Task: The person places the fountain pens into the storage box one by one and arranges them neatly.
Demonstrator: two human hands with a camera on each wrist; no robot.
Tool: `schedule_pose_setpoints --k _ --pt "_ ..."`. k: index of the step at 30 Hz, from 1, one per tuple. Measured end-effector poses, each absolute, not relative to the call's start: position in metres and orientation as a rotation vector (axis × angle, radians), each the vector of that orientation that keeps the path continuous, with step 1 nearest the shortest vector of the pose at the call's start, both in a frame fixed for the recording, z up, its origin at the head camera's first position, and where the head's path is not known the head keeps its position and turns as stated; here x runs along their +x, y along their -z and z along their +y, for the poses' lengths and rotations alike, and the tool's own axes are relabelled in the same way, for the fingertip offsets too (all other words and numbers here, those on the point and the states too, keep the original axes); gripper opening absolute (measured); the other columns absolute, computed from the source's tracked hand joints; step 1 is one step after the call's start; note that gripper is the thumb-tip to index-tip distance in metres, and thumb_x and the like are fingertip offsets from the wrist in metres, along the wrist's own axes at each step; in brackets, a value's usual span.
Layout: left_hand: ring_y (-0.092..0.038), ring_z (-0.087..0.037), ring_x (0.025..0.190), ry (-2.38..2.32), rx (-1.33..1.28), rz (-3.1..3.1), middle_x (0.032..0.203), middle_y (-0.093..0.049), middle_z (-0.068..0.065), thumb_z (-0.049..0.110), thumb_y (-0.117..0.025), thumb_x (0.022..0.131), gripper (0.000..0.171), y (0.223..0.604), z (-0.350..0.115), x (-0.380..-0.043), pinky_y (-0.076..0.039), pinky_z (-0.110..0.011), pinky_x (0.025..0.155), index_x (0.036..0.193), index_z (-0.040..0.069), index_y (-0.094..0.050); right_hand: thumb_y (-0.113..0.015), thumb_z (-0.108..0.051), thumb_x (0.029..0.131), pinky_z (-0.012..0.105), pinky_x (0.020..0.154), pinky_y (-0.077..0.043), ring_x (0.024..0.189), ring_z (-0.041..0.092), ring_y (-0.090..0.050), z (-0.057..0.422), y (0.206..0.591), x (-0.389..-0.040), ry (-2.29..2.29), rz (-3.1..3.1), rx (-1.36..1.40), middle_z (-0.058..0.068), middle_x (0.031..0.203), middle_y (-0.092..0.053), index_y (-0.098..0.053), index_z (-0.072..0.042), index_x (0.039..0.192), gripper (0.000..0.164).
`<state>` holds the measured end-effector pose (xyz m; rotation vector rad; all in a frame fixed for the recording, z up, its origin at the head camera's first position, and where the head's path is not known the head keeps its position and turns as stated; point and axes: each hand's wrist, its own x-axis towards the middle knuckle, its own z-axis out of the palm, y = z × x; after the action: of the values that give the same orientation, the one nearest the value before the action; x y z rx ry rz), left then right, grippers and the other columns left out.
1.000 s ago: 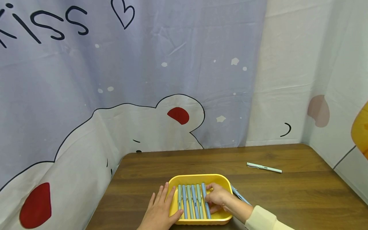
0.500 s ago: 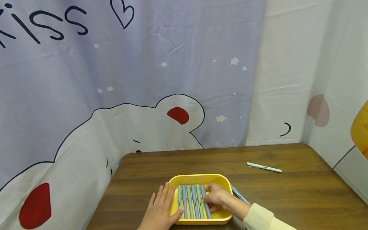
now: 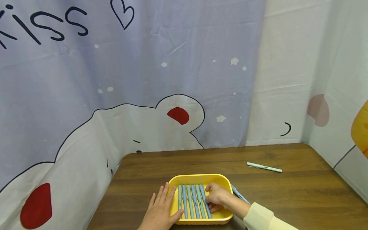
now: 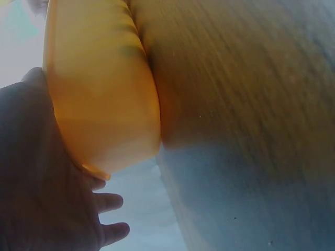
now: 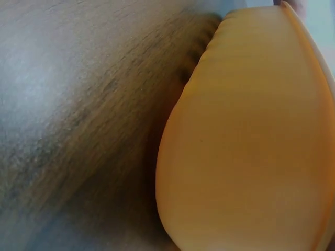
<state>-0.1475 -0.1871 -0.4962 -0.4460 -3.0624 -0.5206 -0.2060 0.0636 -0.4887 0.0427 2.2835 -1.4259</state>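
Note:
In the head view, a yellow tray (image 3: 198,179) holds several pale green and blue pens (image 3: 189,201) side by side, lengthwise. My left hand (image 3: 159,209) rests on the tray's left edge, fingers spread and straight, thumb over the near left corner. The left wrist view shows that hand (image 4: 42,178) against the tray's outer wall (image 4: 104,89). Inside the tray's right half, my right hand (image 3: 218,196) pinches the rightmost blue pen (image 3: 203,193), which leans slightly toward its neighbours at the top. The tray's side (image 5: 241,130) fills much of the right wrist view and hides the fingers.
A pale green pen (image 3: 264,167) lies on the wooden table (image 3: 149,163) to the right, behind the tray. Blue pen shapes (image 3: 241,196) show beside the tray's right wall, partly covered by the right forearm. A printed curtain (image 3: 143,80) hangs behind the table.
The rightmost blue pen's upper end has shifted a little left and down, up against the green pen next to it. My left hand and the tray stay almost where they were.

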Motion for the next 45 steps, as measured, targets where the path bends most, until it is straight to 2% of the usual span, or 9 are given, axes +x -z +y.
schedule_pose_setpoints --k 10,17,35,45 --pt "-0.025 -0.044 0.150 0.519 -0.447 -3.058 0.166 -0.021 -0.019 0.069 -0.053 0.093 0.088 0.4964 -0.1868 -0.1473 -0.021 -0.071 0.114 0.158 0.013 -0.035 -0.069 0.004 0.087 0.027 0.046 -0.055 0.049 0.013 -0.055 0.0649 0.4858 -0.2035 1.379 2.325 0.009 0.009 0.063 -0.056 -0.053 -0.003 0.112 0.030" --pt "-0.026 -0.044 0.150 0.520 -0.450 -3.057 0.166 -0.021 -0.020 0.068 -0.054 0.094 0.088 0.4967 -0.1870 -0.1472 -0.022 -0.071 0.114 0.158 0.012 -0.035 -0.074 0.000 0.083 0.026 0.044 -0.054 0.045 0.010 -0.054 0.0652 0.4867 -0.2022 1.317 2.392 -0.022 0.007 0.059 -0.057 -0.055 -0.005 0.111 0.034" --pt "-0.026 -0.044 0.150 0.524 -0.450 -3.057 0.166 -0.021 -0.020 0.069 -0.054 0.093 0.088 0.4964 -0.1866 -0.1487 -0.021 -0.072 0.113 0.158 0.012 -0.035 -0.070 0.004 0.082 0.028 0.043 -0.054 0.043 0.012 -0.058 0.0646 0.4876 -0.1987 1.400 2.373 -0.062 0.011 0.056 -0.060 -0.053 -0.003 0.106 0.030" --pt "-0.025 -0.044 0.150 0.529 -0.442 -3.075 0.166 -0.021 -0.020 0.069 -0.053 0.093 0.089 0.4952 -0.1858 -0.1483 -0.020 -0.071 0.114 0.158 0.011 -0.034 -0.068 0.001 0.086 0.027 0.042 -0.054 0.042 0.010 -0.057 0.0657 0.4865 -0.1975 1.406 2.352 -0.094 0.010 0.056 -0.061 -0.052 -0.002 0.101 0.022"
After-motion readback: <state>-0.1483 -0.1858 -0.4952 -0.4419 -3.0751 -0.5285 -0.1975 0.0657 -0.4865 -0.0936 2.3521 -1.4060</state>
